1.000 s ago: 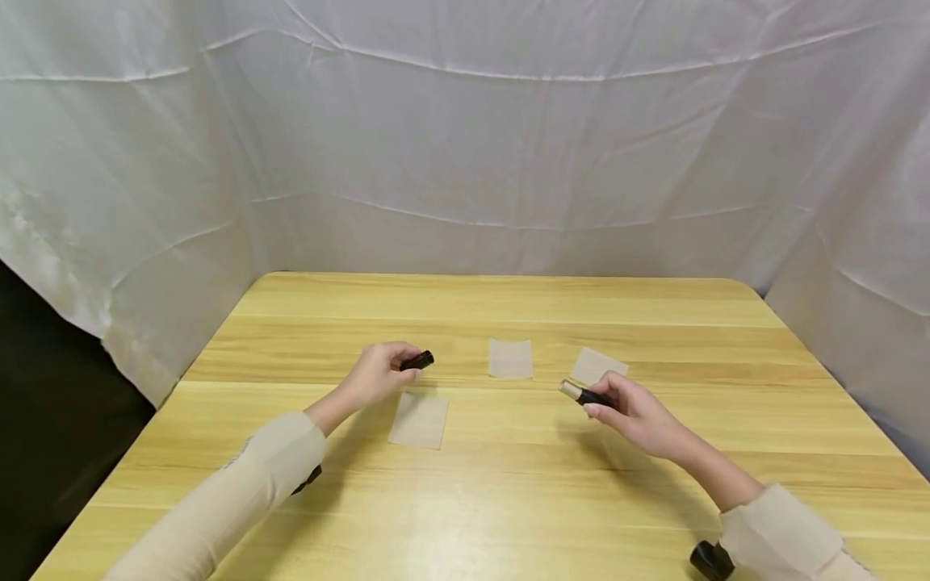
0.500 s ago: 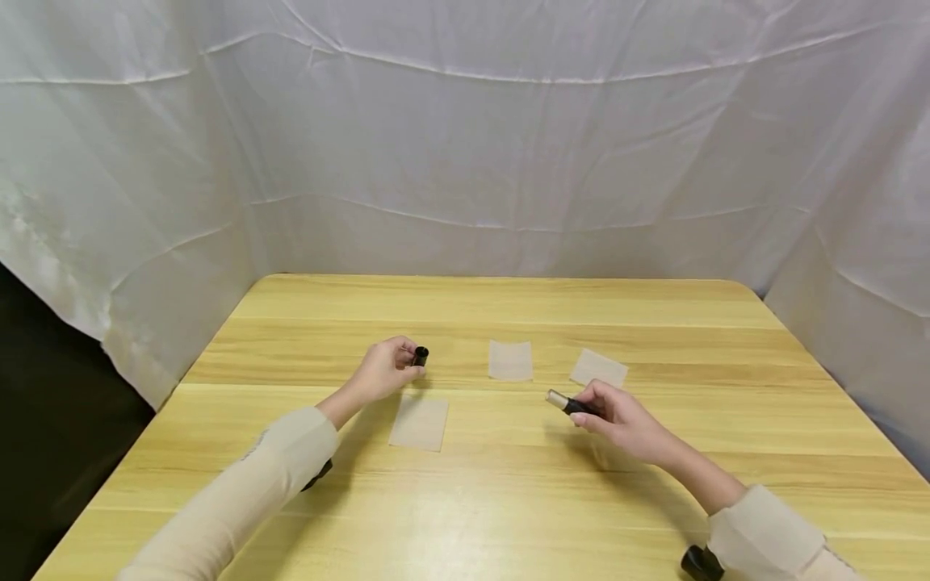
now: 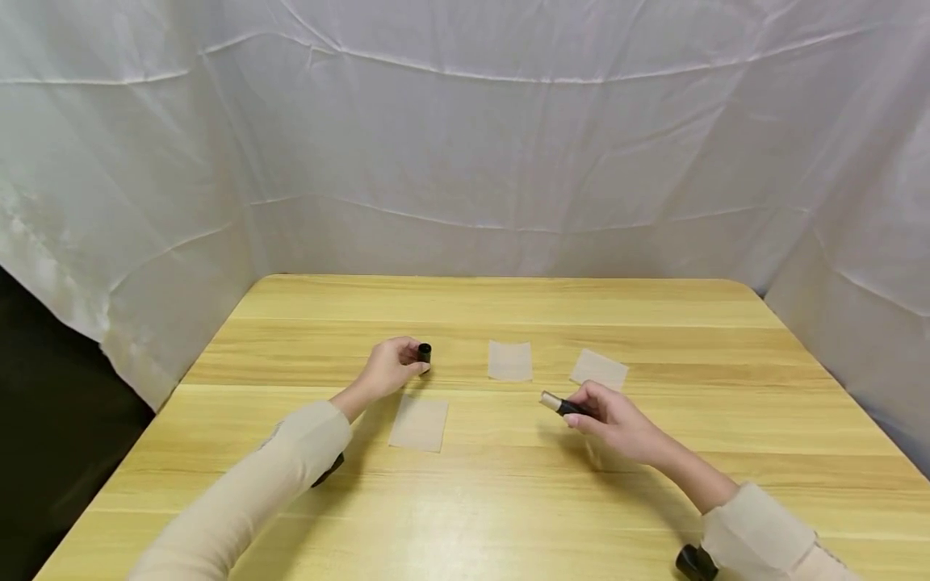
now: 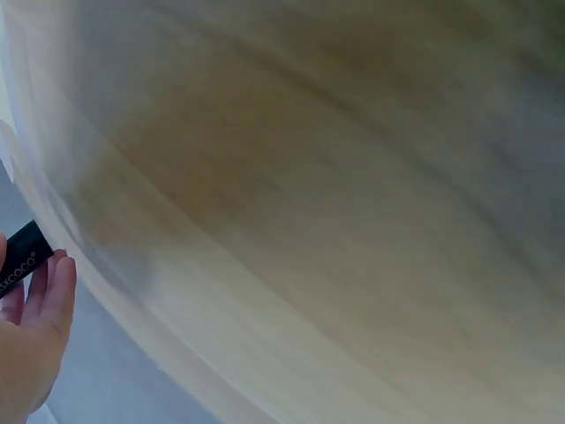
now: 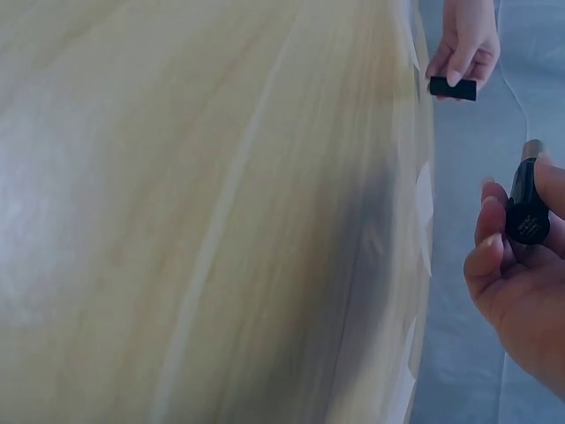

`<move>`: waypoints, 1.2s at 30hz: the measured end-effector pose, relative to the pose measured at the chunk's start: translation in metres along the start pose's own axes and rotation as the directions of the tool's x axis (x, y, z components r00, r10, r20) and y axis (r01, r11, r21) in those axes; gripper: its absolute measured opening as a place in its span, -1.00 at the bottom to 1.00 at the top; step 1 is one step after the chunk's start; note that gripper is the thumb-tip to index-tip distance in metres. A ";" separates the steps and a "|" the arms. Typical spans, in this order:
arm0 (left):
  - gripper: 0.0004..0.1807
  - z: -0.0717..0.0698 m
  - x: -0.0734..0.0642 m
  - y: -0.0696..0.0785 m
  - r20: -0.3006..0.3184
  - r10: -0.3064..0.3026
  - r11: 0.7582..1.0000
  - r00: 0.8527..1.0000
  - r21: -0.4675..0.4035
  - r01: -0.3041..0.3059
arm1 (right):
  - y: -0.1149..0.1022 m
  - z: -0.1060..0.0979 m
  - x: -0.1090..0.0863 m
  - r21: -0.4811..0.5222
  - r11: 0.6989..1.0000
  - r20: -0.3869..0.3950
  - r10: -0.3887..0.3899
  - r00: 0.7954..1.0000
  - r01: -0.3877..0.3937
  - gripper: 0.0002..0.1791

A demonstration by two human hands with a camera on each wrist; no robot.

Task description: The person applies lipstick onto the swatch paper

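My left hand (image 3: pixel 387 369) pinches a black lipstick cap (image 3: pixel 425 356), held upright over the table with its hollow end up. Pale lettering shows on the side of the cap (image 4: pixel 24 256) in the left wrist view. My right hand (image 3: pixel 617 421) grips a lipstick (image 3: pixel 554 403) by its black base between thumb and fingers. Its uncovered metallic top points left, toward the cap, and a gap separates the two. Seen from the right wrist, the round bottom of the lipstick (image 5: pixel 529 221) faces the camera, with the left hand (image 5: pixel 468 40) beyond.
Three pale paper squares lie flat on the wooden table (image 3: pixel 465 500): a near-left square (image 3: pixel 419 424), a middle square (image 3: pixel 510 361) and a right square (image 3: pixel 597 368) close behind my right hand. A white curtain (image 3: pixel 465 153) hangs around the table's back and sides.
The cap has turned from tilted to upright in my left hand, which has shifted slightly right. My right hand has moved a little left and nearer with the lipstick.
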State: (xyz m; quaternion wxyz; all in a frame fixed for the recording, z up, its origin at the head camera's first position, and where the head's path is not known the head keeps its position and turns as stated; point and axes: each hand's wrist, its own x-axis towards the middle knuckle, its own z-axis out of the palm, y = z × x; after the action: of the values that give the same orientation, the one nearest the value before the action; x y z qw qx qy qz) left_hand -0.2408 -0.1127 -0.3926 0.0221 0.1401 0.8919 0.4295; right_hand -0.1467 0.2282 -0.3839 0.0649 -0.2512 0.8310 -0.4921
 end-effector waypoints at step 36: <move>-0.66 0.009 0.009 -0.001 0.019 0.000 1.000 1.000 0.010 0.000 | -0.007 0.014 0.009 0.087 0.995 -0.049 0.055 0.997 -0.051 -0.73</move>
State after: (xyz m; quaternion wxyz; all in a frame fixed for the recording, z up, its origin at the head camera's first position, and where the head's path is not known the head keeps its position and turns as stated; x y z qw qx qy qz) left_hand -0.2481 -0.1037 -0.3981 0.0297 0.1441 0.8937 0.4238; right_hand -0.1469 0.2103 -0.3838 0.0674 -0.2134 0.8169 -0.5316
